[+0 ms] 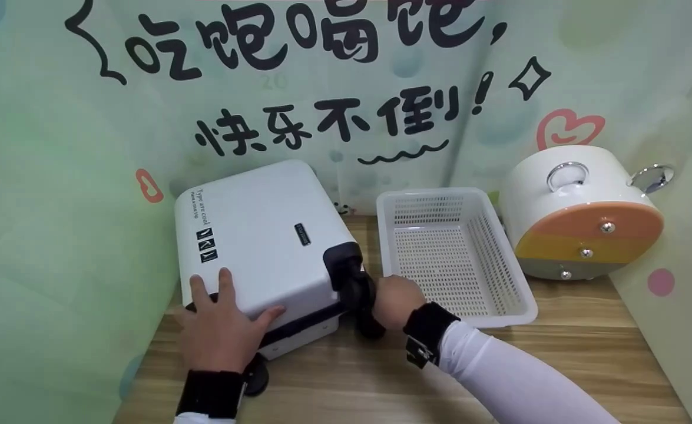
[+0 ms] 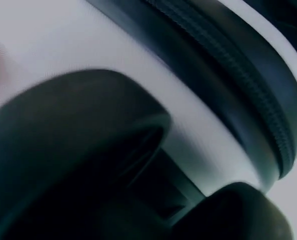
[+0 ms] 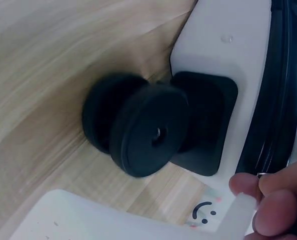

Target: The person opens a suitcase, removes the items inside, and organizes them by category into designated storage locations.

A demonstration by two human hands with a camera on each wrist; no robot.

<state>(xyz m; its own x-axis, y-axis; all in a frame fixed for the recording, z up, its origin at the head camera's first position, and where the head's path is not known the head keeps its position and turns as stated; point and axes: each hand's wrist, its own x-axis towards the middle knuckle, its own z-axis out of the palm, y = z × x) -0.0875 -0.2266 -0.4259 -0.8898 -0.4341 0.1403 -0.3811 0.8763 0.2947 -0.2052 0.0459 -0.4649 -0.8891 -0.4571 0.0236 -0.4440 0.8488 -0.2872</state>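
A small white suitcase [image 1: 251,212] lies flat on the wooden table, black wheels [image 1: 360,291] at its corners. My left hand [image 1: 222,333] rests on its near left part with fingers spread. In the left wrist view, the dark zipper [image 2: 233,70] runs along the side beyond a large black wheel [image 2: 73,115]. At the suitcase's right side, my right hand [image 1: 397,300] is beside the wheel. The right wrist view shows its fingertips [image 3: 276,212] pinching a small metal zipper pull [image 3: 261,175] at the zipper band; the fingers hide most of the pull.
A white perforated basket [image 1: 525,306] stands right of the suitcase, its rim close by my right hand. Farther right is a white storage box [image 1: 540,182] with a striped coloured front and metal ring handles. Printed cloth walls [image 1: 63,176] enclose the table [image 1: 334,388].
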